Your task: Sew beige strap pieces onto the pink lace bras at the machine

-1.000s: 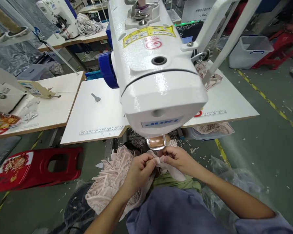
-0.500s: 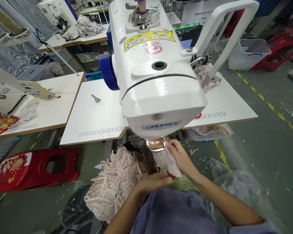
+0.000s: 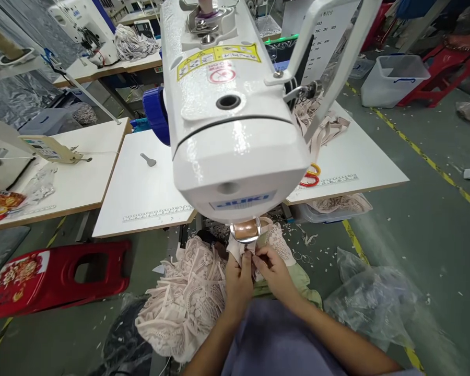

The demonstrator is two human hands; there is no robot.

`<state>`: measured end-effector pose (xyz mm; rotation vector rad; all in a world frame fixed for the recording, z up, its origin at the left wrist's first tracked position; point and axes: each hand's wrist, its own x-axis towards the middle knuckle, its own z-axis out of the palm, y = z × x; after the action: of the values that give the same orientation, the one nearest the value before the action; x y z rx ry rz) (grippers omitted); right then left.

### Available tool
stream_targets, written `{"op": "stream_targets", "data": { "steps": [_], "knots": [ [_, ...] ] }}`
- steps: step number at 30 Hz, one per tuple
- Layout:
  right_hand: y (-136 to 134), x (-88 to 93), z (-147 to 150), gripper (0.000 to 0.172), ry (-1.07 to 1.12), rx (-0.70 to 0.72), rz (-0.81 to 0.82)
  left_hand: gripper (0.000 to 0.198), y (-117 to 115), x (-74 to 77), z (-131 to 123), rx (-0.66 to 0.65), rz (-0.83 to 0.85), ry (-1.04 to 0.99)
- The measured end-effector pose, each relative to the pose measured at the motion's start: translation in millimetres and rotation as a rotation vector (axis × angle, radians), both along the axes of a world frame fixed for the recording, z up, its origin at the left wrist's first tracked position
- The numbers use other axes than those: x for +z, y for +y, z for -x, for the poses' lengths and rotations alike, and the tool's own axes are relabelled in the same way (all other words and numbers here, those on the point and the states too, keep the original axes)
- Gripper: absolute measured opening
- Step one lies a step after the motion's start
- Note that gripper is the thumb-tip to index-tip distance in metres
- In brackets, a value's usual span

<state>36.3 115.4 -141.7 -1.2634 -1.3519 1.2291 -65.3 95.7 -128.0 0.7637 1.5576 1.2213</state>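
Below the head of a white sewing machine (image 3: 238, 162), both my hands hold a beige lace bra (image 3: 281, 244) close to the round metal-and-brown part (image 3: 246, 230) at the machine's lower end. My left hand (image 3: 238, 287) pinches the fabric between thumb and fingers. Right beside it, my right hand (image 3: 278, 277) pinches the same piece, fingertips nearly touching the left thumb. Exactly what lies between the fingertips is too small to tell. A heap of beige lace bras (image 3: 184, 303) lies to the left of my left forearm. Green cloth (image 3: 303, 282) shows under my right hand.
White table panels flank the machine, with a grey flat tool (image 3: 148, 160) on the left and red-and-yellow scissors (image 3: 310, 176) plus beige straps (image 3: 325, 128) on the right. A red stool (image 3: 58, 277) stands left. Clear plastic bags (image 3: 372, 297) lie on the floor at right.
My left hand has risen from below the cloth to grip it near the machine. My right hand has moved lower, beside the left. The lace piece now spreads to the right; the view has shifted.
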Motion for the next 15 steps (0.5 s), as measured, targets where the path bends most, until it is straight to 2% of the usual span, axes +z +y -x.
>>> {"op": "stream_targets", "data": {
  "steps": [2, 4, 5, 7, 9, 10, 12, 15],
  "knots": [
    [7, 7.0, -13, 0.033, -0.092, 0.012, -0.137, 0.033, -1, 9.4, 12, -0.07, -0.052, 0.146],
    [17, 14.3, -29, 0.031, -0.194, 0.024, -0.277, 0.026, 0, 21.0, 24, -0.218, -0.087, 0.273],
    [23, 18.2, -36, 0.032, -0.235, 0.099, -0.32, 0.025, 0, 27.0, 28, -0.308, -0.092, 0.314],
    [34, 27.3, -47, 0.028, -0.304, 0.398, -0.35, 0.028, 1, 37.7, 34, -0.467, -0.087, 0.336],
    [43, 37.9, -51, 0.016, -0.379, 0.667, -0.33, 0.03, 3, 45.3, 35, -0.552, -0.067, 0.308],
    [46, 43.5, -51, 0.011, -0.423, 0.723, -0.318, 0.029, 3, 47.8, 34, -0.571, -0.055, 0.294],
    [47, 53.7, -49, 0.011, -0.509, 0.72, -0.312, 0.028, 5, 50.4, 33, -0.59, -0.019, 0.263],
    [42, 64.8, -46, 0.016, -0.571, 0.614, -0.343, 0.028, 6, 50.9, 30, -0.583, 0.026, 0.234]
  ]
}}
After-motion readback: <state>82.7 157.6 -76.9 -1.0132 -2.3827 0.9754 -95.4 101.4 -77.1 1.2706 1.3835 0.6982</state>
